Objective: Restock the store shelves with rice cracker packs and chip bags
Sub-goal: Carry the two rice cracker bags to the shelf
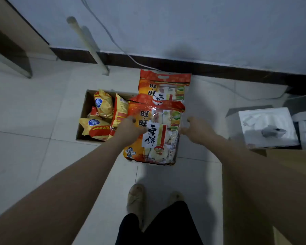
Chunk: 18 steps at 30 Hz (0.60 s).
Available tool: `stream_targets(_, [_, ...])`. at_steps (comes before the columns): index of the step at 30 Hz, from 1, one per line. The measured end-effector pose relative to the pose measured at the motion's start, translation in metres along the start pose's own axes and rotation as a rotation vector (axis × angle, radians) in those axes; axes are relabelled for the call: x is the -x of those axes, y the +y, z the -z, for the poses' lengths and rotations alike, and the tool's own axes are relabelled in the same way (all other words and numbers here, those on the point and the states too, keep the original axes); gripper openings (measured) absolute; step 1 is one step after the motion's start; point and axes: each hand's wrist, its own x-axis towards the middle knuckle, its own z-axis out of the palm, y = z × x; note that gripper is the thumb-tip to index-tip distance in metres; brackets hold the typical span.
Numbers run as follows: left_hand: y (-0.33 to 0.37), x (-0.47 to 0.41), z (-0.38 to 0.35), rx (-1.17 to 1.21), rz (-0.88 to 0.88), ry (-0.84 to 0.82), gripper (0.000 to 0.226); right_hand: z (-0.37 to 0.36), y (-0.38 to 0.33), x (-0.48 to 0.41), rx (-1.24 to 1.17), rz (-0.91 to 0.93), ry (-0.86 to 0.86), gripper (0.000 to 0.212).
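orange pack (155, 133), l hand (131, 129) grips, r hand (194, 129) beside

One wide-angle view from the person's head looks steeply down at the tiled floor (25, 106), facing the wall (184, 23). The left hand (131, 129) and right hand (197, 129) sit mid-frame on outstretched arms; the feet (136, 197) show at bottom centre.

Snacks on the floor (34, 106) near the wall (184, 23).
Chip bags (102, 106) lie in a box (83, 110); just right of it, the near pack (154, 137) overlaps the far pack (166, 85) behind it.
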Motion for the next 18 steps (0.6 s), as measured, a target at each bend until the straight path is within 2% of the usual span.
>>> stream_targets(6, [-0.035,-0.072,-0.047,0.015,0.141,0.025,0.11,-0.051,0.044,-0.074,-0.158,-0.194,-0.043,0.066])
stream_targets(12, [-0.057,-0.121,-0.067,0.16,0.227,0.026,0.132,-0.084,0.067,-0.12,-0.362,-0.289,-0.097,0.074])
stream_targets(14, [-0.062,-0.134,-0.069,0.208,0.253,0.048,0.136,-0.091,0.073,-0.131,-0.441,-0.305,-0.119,0.079])
stream_targets(16, [-0.067,-0.143,-0.072,0.184,0.279,0.097,0.137,-0.097,0.076,-0.138,-0.557,-0.306,-0.135,0.07])
stream_targets(18, [-0.071,-0.15,-0.073,0.202,0.26,0.074,0.133,-0.102,0.076,-0.144,-0.693,-0.303,-0.179,0.064])
